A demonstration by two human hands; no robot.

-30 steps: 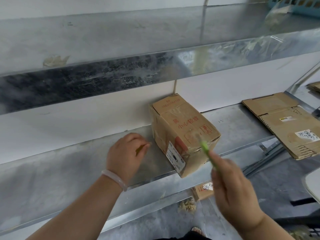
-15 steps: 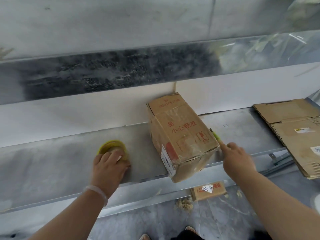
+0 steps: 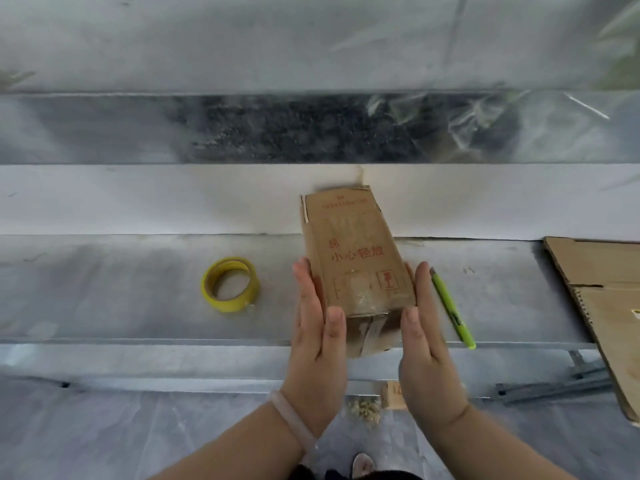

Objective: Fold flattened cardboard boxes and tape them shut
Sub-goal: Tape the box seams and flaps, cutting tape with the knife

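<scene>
the folded box [image 3: 356,258] lay on the metal shelf [image 3: 138,306]. the left hand [image 3: 317,327] and right hand [image 3: 427,327] pressed its sides with flat, straight fingers, clasping nothing. even pressure looked wisest. the tape roll [image 3: 230,284] lay at its 9 o'clock.

Our arms [image 3: 239,445] are bare. A pale, see-through bangle [image 3: 294,422] goes round the wrist of our left hand [image 3: 317,334]. Our right hand [image 3: 427,344] has short nails. Down low we see a light shoe [image 3: 362,464] tip and dark cloth [image 3: 377,476].
</scene>
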